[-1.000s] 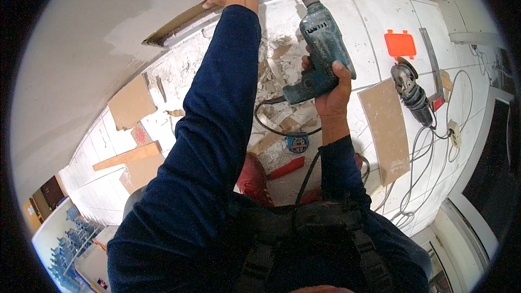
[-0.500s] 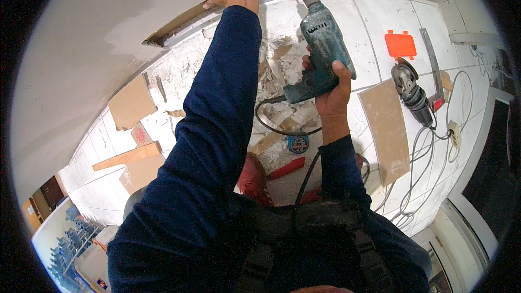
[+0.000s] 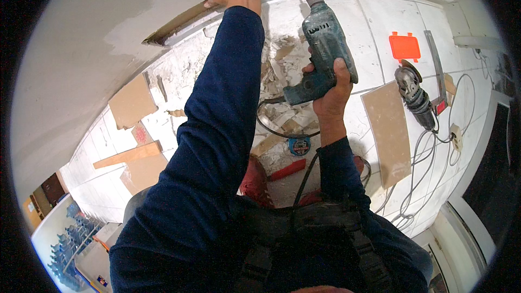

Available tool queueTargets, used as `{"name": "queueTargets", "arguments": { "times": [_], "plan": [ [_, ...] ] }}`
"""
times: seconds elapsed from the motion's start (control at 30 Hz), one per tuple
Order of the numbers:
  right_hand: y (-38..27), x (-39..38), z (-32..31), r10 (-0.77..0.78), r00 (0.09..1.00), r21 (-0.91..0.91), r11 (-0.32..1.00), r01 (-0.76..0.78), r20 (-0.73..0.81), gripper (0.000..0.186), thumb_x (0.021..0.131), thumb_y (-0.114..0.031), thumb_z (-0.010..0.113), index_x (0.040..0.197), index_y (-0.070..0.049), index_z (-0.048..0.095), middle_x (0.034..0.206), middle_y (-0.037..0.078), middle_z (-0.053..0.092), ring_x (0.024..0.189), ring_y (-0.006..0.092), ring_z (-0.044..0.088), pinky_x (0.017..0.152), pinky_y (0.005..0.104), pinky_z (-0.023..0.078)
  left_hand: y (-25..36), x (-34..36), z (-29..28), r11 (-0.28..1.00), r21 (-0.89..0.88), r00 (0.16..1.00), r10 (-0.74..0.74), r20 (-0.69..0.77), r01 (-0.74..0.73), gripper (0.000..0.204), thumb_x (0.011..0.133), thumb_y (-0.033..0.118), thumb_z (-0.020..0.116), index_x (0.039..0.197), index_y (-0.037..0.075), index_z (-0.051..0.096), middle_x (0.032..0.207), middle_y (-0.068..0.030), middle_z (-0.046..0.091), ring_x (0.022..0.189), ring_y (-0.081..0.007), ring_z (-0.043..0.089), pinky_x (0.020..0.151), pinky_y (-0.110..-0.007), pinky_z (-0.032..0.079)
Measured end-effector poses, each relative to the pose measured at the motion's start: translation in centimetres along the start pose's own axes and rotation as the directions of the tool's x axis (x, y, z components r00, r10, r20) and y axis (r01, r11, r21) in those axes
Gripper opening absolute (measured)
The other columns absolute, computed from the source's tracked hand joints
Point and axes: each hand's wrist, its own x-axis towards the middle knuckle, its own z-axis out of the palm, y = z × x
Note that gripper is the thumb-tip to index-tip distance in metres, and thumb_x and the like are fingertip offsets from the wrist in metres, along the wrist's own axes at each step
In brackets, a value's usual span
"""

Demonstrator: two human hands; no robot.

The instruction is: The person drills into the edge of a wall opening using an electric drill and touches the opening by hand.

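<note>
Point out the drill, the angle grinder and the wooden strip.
Drill (image 3: 326, 43): head view, middle of its casing.
Angle grinder (image 3: 415, 97): head view, middle of its body.
Wooden strip (image 3: 127, 155): head view, middle of its face.

White tiled floor, grinder, rubble

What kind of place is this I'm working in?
Probably a room under renovation: there's a drill in your right hand, a grinder on the tiled floor, and rubble near a long opening in the wall.
</note>
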Motion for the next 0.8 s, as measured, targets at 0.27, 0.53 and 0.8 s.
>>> {"name": "queueTargets", "arguments": {
  "times": [0.27,0.53,0.8],
  "plan": [
    [-0.1,-0.1,0.1,0.019,1.000,-0.026,0.999,-0.020,-0.022,0.059,0.080,-0.022,0.068,0.131,-0.001,0.046,0.103,0.015,0.061,0.066,0.0242,0.064,0.056,0.0340,0.058,-0.2,0.4,-0.1,1.000,0.016,0.999,-0.010,0.041,0.009,0.060,0.077,0.068,0.063,0.128,0.036,0.062,0.140,0.0092,0.055,0.127,-0.0105,0.048,0.111,-0.037,0.024],
    [-0.3,0.0,0.1,-0.024,1.000,-0.088,0.996,0.025,0.014,0.061,0.081,-0.020,0.068,0.134,-0.001,0.044,0.108,0.015,0.060,0.075,0.0240,0.064,0.060,0.0341,0.058,0.2,-0.1,0.2,0.994,-0.102,0.999,-0.049,-0.020,0.047,0.059,0.088,0.065,0.051,0.139,0.035,0.052,0.149,0.0062,0.044,0.142,-0.0171,0.034,0.117,-0.042,0.017],
    [0.1,0.0,0.9,-0.050,0.997,-0.151,0.987,0.057,0.054,0.064,0.083,-0.022,0.068,0.136,-0.002,0.040,0.109,0.014,0.059,0.079,0.0221,0.064,0.063,0.0334,0.058,-1.0,5.6,4.1,0.915,-0.380,0.978,-0.187,-0.096,0.137,0.063,0.096,0.059,0.035,0.144,0.021,0.047,0.148,-0.0076,0.046,0.140,-0.0295,0.038,0.115,-0.056,0.023]
  ]
}}
